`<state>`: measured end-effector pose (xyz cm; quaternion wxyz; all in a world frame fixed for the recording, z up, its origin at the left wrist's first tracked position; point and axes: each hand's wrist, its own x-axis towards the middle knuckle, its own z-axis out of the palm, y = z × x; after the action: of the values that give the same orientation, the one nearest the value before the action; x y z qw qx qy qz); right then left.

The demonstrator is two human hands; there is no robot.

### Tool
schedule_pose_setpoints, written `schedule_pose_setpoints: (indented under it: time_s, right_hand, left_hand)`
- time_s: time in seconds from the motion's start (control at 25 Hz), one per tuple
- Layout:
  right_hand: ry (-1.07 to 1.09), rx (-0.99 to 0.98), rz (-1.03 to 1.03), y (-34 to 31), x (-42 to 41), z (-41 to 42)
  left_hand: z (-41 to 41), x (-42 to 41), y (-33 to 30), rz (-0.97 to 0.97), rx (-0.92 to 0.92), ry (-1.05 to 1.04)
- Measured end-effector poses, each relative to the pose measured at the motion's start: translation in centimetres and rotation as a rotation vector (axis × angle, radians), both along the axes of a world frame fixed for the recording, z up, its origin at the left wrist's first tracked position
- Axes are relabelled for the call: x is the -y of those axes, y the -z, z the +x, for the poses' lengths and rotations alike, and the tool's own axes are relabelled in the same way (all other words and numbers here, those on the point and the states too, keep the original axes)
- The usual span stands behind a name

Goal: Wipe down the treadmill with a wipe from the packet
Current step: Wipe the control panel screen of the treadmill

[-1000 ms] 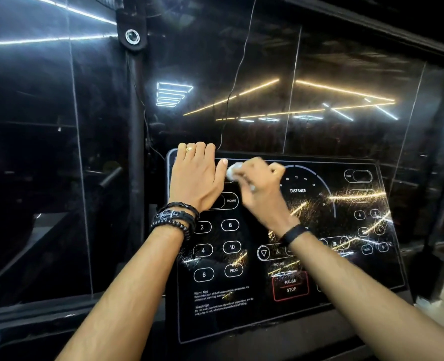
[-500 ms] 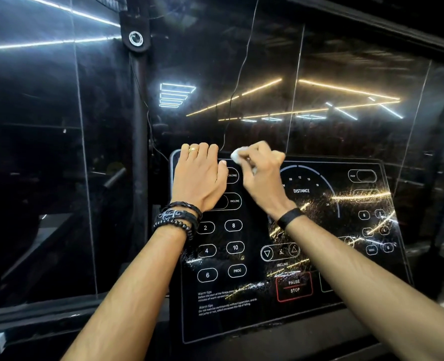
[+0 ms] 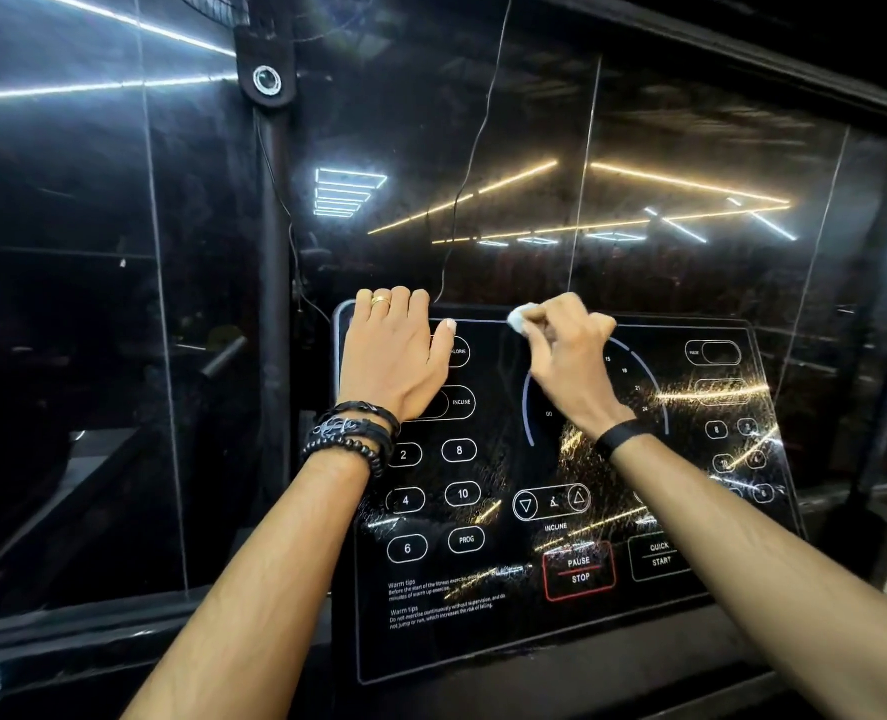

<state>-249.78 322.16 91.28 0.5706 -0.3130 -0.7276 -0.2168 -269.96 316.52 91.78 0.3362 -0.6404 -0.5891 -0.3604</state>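
The treadmill's black glossy console panel fills the lower middle, printed with white number buttons and a red PAUSE/STOP box. My right hand grips a small bunched white wipe and holds it against the panel's top edge, near the middle. My left hand lies flat on the panel's upper left corner, its fingers straight and reaching over the top edge. Wet streaks glint across the panel's right half. The wipe packet is not in view.
Directly behind the console stands a dark glass wall that mirrors ceiling light strips. A black vertical post with a round fitting rises left of the console. A thin cable hangs down to the panel's top.
My right hand has carried the wipe up from the panel's upper middle to its top edge and a little rightward. My left hand has stayed flat on the upper left corner.
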Motion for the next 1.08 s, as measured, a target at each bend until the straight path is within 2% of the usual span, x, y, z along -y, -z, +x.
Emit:
schedule_pose_setpoints:
  time_s: [0.08, 0.2, 0.28, 0.36, 0.52, 0.68, 0.8, 0.84, 0.96, 1.0, 1.08]
  right_hand:
    - [0.031, -0.069, -0.067, -0.4, -0.2, 0.1]
    - [-0.022, 0.155, -0.019, 1.3, 0.1, -0.2]
    - [-0.033, 0.104, -0.077, 0.4, -0.1, 0.2]
    - [-0.019, -0.011, -0.119, -0.3, 0.0, -0.4]
    - [-0.059, 0.186, -0.049, 0.8, 0.7, -0.7]
    - [0.03, -0.055, -0.171, -1.2, -0.4, 0.3]
    - [0.013, 0.133, -0.078, 0.9, -0.2, -0.7]
    - [-0.004, 0.142, -0.08, 0.8, -0.2, -0.5]
    - [0.0, -0.084, -0.169, -1.1, -0.3, -0.6]
    - [0.012, -0.081, -0.154, -0.9, -0.1, -1.1]
    - [-0.019, 0.057, -0.076, 0.6, 0.3, -1.9]
  left_hand:
    - [0.4, 0.4, -0.7, -0.063, -0.021, -0.052]
    - [1.2, 0.4, -2.5, -0.187, -0.083, -0.149]
    - [1.9, 0.2, -3.0, -0.242, -0.137, -0.184]
    - [2.4, 0.0, -2.7, -0.239, -0.137, -0.166]
    - [2.5, -0.4, -1.7, -0.192, -0.127, -0.149]
    - [2.7, -0.4, -1.4, -0.174, -0.095, -0.147]
    - [2.7, -0.5, -1.1, -0.163, -0.093, -0.154]
    - [2.7, -0.5, -1.1, -0.159, -0.092, -0.161]
    - [2.7, -0.6, -1.1, -0.151, -0.077, -0.151]
    - [2.7, -0.7, -1.0, -0.146, -0.073, -0.142]
    - [2.5, -0.8, -1.0, -0.119, -0.074, -0.133]
